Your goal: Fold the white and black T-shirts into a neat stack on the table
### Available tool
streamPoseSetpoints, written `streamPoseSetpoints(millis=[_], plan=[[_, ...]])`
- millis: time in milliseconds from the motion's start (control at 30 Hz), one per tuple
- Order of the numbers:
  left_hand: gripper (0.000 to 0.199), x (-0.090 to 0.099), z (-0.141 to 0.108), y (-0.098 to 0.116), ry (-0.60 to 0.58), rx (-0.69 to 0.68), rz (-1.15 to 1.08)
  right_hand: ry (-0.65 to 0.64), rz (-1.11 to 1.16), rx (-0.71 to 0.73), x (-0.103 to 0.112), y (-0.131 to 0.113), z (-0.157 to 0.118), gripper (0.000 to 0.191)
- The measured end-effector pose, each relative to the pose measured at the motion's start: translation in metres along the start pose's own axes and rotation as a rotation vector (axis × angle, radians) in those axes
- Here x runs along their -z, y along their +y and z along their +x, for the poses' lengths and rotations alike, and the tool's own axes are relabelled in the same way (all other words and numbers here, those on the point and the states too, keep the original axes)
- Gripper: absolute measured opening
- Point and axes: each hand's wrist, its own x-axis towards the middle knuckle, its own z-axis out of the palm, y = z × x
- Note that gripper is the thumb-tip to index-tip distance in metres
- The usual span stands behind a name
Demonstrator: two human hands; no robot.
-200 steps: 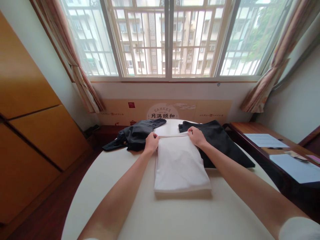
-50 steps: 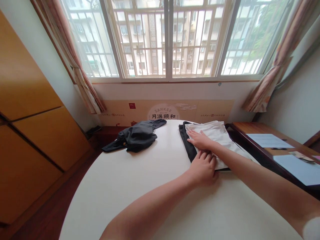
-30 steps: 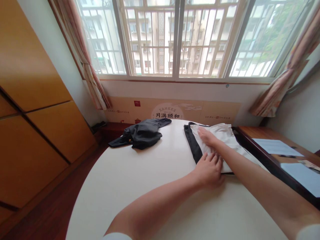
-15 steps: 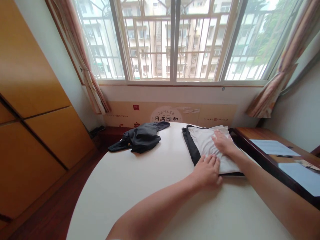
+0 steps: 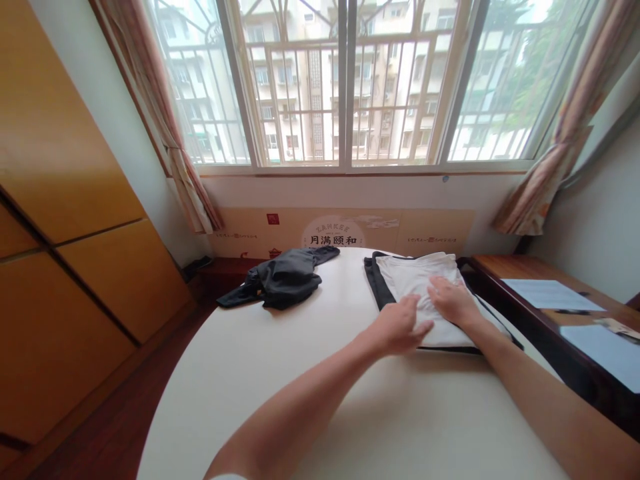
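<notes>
A folded white garment (image 5: 425, 267) lies on top of folded black cloth (image 5: 379, 287) at the right side of the round white table (image 5: 240, 373). Over the near left edge of this stack is my left hand (image 5: 400, 325), its thumb and fingers apart and nothing in its grasp. My right hand (image 5: 453, 300) rests on the white garment with fingers spread, also holding nothing. A crumpled black garment (image 5: 289, 277) lies at the table's far left, away from both hands.
A brown wooden desk (image 5: 530, 270) with sheets of paper (image 5: 553, 294) and a dark pen stands at the right. An orange-brown cabinet (image 5: 100, 280) is on the left. Behind the table are a printed panel (image 5: 380, 230), a barred window and curtains.
My left hand has shifted left and slightly away from me, its thumb now spread from the fingers. My right hand has moved slightly toward me and to the right. The garments look unmoved.
</notes>
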Motion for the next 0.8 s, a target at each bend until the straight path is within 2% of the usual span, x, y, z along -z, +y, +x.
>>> streamPoseSetpoints(millis=[100,167,200,267,333,367,400,467,633,700,800], plan=[[0.062,0.048,0.001,-0.04,0.241,0.279,0.114,0.016,0.042,0.005,0.0,-0.001,0.0,0.044],[0.06,0.079,-0.011,-0.077,0.301,0.508,0.267,0.038,0.08,0.022,0.0,-0.001,0.002,0.04],[0.065,0.093,-0.02,-0.097,0.286,0.635,0.346,0.042,0.092,0.027,0.0,-0.001,0.002,0.038],[0.088,0.111,-0.045,-0.135,0.179,0.907,0.431,0.04,0.106,0.032,0.0,-0.001,0.003,0.035],[0.115,0.117,-0.071,-0.165,0.072,1.057,0.414,0.039,0.112,0.027,0.001,-0.001,0.003,0.035],[0.122,0.117,-0.081,-0.175,0.034,1.097,0.385,0.043,0.114,0.022,0.001,-0.002,0.003,0.035],[0.124,0.115,-0.089,-0.182,0.01,1.11,0.362,0.05,0.113,0.018,0.001,-0.003,0.003,0.035],[0.113,0.11,-0.098,-0.186,0.003,1.111,0.346,0.058,0.105,0.015,0.002,-0.004,0.002,0.035],[0.06,0.106,-0.091,-0.173,0.08,1.114,0.41,0.042,0.097,0.015,0.006,-0.005,0.001,0.036],[0.055,0.109,-0.088,-0.168,0.109,1.135,0.401,0.035,0.095,0.015,0.006,-0.005,0.001,0.037],[0.058,0.118,-0.087,-0.166,0.097,1.137,0.324,0.032,0.079,0.028,0.006,-0.005,0.001,0.038]])
